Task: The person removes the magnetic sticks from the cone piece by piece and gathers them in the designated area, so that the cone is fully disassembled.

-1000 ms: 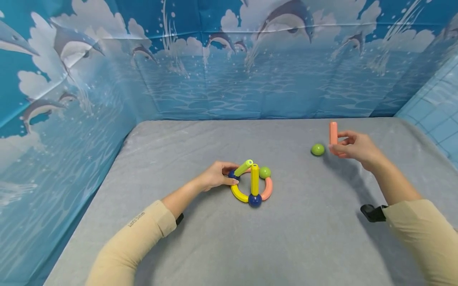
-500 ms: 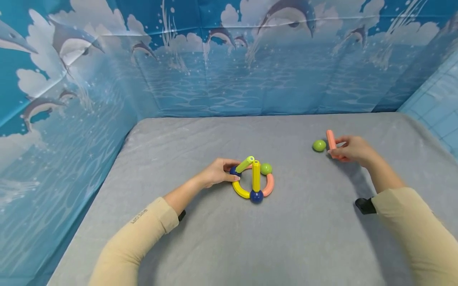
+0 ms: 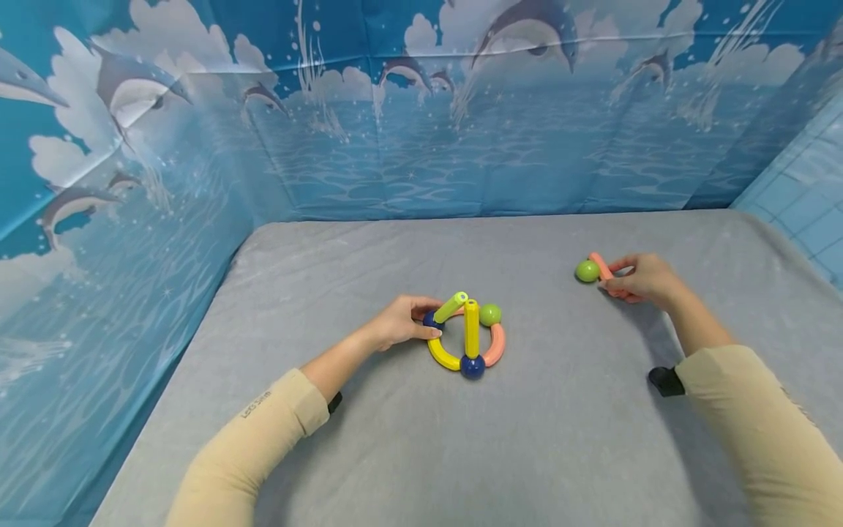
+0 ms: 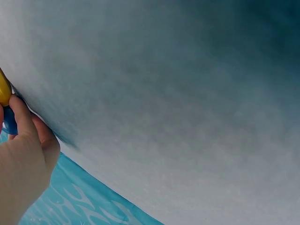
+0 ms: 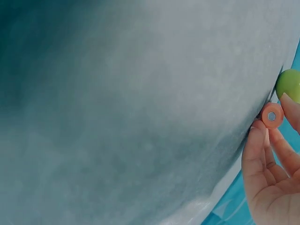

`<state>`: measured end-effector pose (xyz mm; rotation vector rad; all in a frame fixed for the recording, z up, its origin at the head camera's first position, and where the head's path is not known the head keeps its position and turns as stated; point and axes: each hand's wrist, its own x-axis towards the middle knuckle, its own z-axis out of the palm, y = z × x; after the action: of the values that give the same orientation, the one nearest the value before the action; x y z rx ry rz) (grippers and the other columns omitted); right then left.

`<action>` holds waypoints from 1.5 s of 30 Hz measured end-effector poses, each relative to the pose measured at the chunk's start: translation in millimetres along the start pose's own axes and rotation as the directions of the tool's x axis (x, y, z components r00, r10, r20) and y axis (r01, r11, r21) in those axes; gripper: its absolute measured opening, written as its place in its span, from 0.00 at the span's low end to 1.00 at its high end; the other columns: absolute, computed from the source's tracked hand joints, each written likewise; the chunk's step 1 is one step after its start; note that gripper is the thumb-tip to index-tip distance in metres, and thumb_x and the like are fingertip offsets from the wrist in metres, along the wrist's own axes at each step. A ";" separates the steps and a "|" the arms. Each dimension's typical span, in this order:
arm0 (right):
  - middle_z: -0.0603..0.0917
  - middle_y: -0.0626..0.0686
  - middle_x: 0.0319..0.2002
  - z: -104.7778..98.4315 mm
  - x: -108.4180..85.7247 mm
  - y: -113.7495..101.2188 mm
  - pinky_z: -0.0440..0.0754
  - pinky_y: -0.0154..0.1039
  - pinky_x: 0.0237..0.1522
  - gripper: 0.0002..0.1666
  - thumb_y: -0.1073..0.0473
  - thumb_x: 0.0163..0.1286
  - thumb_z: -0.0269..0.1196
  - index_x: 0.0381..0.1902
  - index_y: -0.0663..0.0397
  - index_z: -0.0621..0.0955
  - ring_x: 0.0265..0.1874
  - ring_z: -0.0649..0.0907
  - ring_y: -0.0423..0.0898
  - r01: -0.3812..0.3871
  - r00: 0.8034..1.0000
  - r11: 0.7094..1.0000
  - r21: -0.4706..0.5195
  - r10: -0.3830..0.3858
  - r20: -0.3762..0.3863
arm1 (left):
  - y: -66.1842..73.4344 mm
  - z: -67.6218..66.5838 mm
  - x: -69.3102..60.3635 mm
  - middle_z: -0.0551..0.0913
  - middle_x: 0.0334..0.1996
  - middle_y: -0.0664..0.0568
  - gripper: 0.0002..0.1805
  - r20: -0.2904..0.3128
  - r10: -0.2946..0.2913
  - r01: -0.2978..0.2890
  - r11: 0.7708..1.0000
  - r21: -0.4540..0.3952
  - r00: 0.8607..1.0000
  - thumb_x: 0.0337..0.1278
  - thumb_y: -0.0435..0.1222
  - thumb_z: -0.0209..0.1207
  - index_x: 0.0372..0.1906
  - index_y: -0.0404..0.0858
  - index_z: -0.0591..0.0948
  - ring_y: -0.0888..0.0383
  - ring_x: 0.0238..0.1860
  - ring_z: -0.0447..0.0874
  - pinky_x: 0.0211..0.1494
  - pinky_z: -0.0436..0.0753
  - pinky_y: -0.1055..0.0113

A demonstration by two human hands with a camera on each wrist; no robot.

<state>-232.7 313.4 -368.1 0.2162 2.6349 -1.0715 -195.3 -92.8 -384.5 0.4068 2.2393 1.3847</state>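
Note:
In the head view the left hand [image 3: 399, 323] pinches a dark blue ball [image 3: 431, 320] on the left of a ring of curved yellow [image 3: 443, 356] and pink [image 3: 496, 345] pieces. A light green stick [image 3: 451, 306] rises from that ball, and a yellow stick [image 3: 471, 329] stands on another blue ball [image 3: 472, 367] at the front. A green ball [image 3: 490, 315] sits at the ring's back right. Farther right, the right hand [image 3: 646, 281] holds a pink stick [image 3: 601, 266], tilted low beside a loose green ball [image 3: 587, 271]. The right wrist view shows the stick's end [image 5: 272, 116] between thumb and fingers.
Grey cloth [image 3: 527, 446] covers the table. A blue sheet with dolphins [image 3: 428, 146] hangs behind and along the left side, and a pale blue tiled pattern [image 3: 803, 190] shows at the right.
The right hand has brought the pink stick down and slightly left, from upright to a tilt against or close by the loose green ball. The left hand keeps its grip on the ring.

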 end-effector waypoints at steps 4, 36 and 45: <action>0.76 0.60 0.35 -1.4 -1.2 -1.6 0.80 0.38 0.29 0.36 0.55 0.59 0.67 0.57 0.72 0.68 0.25 0.79 0.43 0.004 1.000 1.000 -0.015 -0.004 0.010 | -0.7 -1.0 0.3 0.77 0.53 0.44 0.27 0.006 0.004 -0.004 1.000 -0.004 1.000 0.51 0.25 0.63 0.60 0.34 0.74 0.54 0.46 0.75 0.44 0.79 0.69; 0.77 0.58 0.44 26.5 -66.4 -62.2 0.80 0.41 0.43 0.33 0.59 0.62 0.65 0.61 0.67 0.67 0.41 0.82 0.47 0.233 0.924 0.922 0.310 -0.309 0.224 | 0.7 1.0 -1.4 0.78 0.52 0.46 0.28 0.007 -0.012 0.012 1.000 -0.025 1.000 0.51 0.25 0.63 0.60 0.35 0.75 0.55 0.45 0.75 0.43 0.79 0.68; 0.79 0.60 0.42 74.2 -75.5 -86.3 0.79 0.46 0.42 0.31 0.65 0.58 0.66 0.58 0.71 0.69 0.38 0.81 0.56 0.234 0.847 0.881 0.411 -0.393 0.359 | 2.4 -1.4 -3.4 0.76 0.55 0.44 0.28 0.028 -0.007 0.008 0.999 -0.033 1.000 0.52 0.26 0.63 0.61 0.34 0.73 0.53 0.49 0.74 0.46 0.78 0.67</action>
<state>-166.8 197.7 -337.8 -0.3722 2.1014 -1.5003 -193.2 -94.4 -381.0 0.4034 2.1905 1.4020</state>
